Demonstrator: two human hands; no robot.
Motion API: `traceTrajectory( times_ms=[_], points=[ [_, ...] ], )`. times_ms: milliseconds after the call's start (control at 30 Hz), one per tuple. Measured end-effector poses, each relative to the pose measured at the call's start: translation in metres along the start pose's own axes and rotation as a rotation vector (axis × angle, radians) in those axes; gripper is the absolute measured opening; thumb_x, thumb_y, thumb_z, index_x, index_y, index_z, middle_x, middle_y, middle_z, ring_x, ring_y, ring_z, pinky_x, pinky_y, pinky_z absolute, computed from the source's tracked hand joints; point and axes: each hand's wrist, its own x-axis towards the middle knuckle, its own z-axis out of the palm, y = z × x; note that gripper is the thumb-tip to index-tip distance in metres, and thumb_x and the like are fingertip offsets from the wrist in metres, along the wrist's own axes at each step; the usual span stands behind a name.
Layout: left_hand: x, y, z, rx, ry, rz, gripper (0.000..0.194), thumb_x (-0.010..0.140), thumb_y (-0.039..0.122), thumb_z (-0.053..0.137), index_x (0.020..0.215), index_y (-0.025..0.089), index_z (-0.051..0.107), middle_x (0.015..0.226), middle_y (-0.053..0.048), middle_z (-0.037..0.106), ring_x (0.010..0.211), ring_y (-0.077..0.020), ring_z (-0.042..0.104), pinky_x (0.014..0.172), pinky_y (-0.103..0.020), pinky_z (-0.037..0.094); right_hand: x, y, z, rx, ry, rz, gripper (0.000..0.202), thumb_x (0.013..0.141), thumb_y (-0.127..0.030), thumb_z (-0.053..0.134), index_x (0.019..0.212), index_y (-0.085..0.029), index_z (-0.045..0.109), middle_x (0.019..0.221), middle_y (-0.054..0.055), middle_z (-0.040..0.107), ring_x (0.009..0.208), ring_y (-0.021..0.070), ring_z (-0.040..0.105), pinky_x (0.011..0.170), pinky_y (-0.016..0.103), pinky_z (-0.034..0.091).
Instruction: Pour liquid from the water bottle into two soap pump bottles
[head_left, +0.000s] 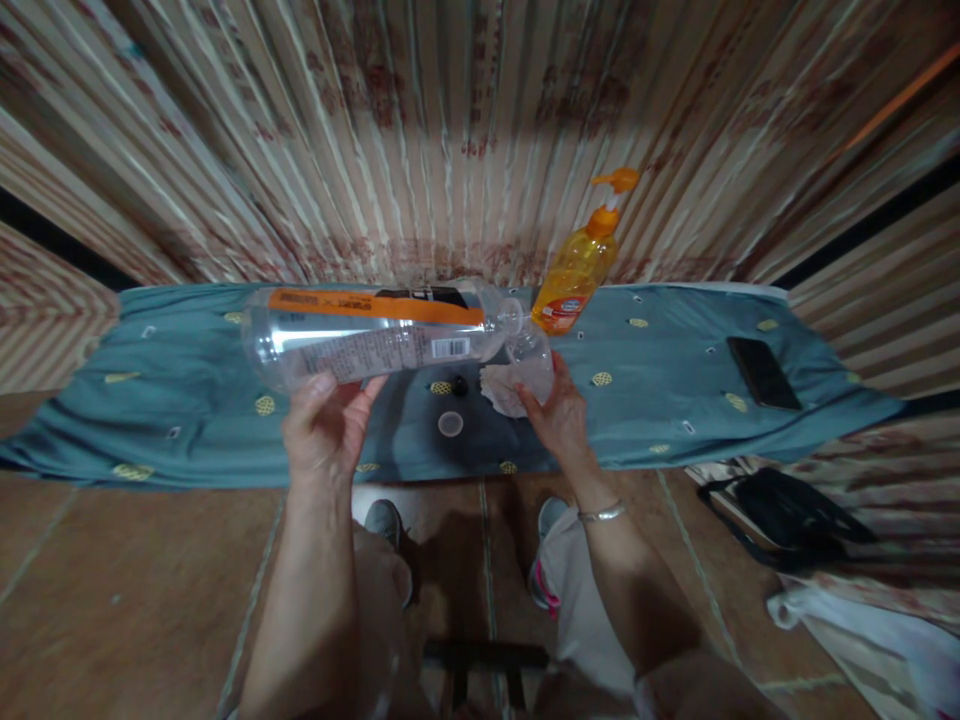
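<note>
My left hand [328, 420] is wrapped round the underside of a large clear plastic bottle [367, 335] with a silver and orange label. The bottle lies almost level in the air, its neck pointing right. At its mouth is a small clear plastic container [534, 360], gripped in my right hand [559, 408]; whether the two touch, I cannot tell. A crumpled whitish tissue or cloth [501, 390] shows beside that container, by my right fingers. On the cloth-covered table below are a black cap [459, 386] and a round translucent lid [451, 424].
An orange pump bottle [574, 275] stands at the back, just right of the large bottle's neck. A dark phone [763, 372] lies on the right of the teal tablecloth [660, 390]. Striped curtains [450, 150] hang behind. A black bag [795, 515] is at lower right.
</note>
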Motion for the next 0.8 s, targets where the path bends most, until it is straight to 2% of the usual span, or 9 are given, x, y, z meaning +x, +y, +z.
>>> traceTrajectory(
  times_ms=[200,333,533,800],
  points=[
    [0.0006,-0.0007,0.0,-0.02,0.009,0.008,0.037,0.052,0.034,0.084,0.085,0.027,0.068,0.104,-0.002,0.075,0.11,-0.0288,0.067,0.083,-0.037,0.062,0.0006,-0.0024,-0.0017,0.019,-0.015,0.017,0.078,0.091,-0.065,0.05,0.145,-0.009,0.044,0.134,0.024,0.064,0.117,0.0337,0.067,0.099,0.054,0.055],
    [0.0005,-0.0006,0.0001,-0.011,0.024,0.008,0.038,0.052,0.034,0.085,0.084,0.027,0.066,0.095,-0.002,0.074,0.11,-0.0298,0.067,0.089,-0.042,0.061,0.0009,-0.0026,-0.0017,0.019,-0.007,0.022,0.079,0.09,-0.065,0.051,0.144,-0.007,0.045,0.132,0.025,0.065,0.115,0.0352,0.068,0.097,0.056,0.055],
    [-0.0001,0.0009,0.001,0.01,-0.005,0.009,0.038,0.053,0.036,0.084,0.084,0.028,0.063,0.086,-0.001,0.073,0.115,-0.0319,0.065,0.098,-0.047,0.059,0.0006,-0.0021,-0.0017,0.012,-0.018,0.022,0.075,0.091,-0.062,0.052,0.145,-0.012,0.043,0.134,0.023,0.065,0.118,0.0338,0.066,0.1,0.055,0.054],
    [0.0007,-0.0011,-0.0002,-0.055,0.062,0.002,0.039,0.048,0.029,0.085,0.079,0.026,0.062,0.087,0.0,0.073,0.113,-0.0307,0.067,0.093,-0.045,0.062,0.0003,-0.0023,-0.0028,0.043,-0.031,0.022,0.075,0.091,-0.06,0.054,0.147,-0.012,0.041,0.135,0.024,0.064,0.12,0.0358,0.065,0.1,0.058,0.053]
  ],
)
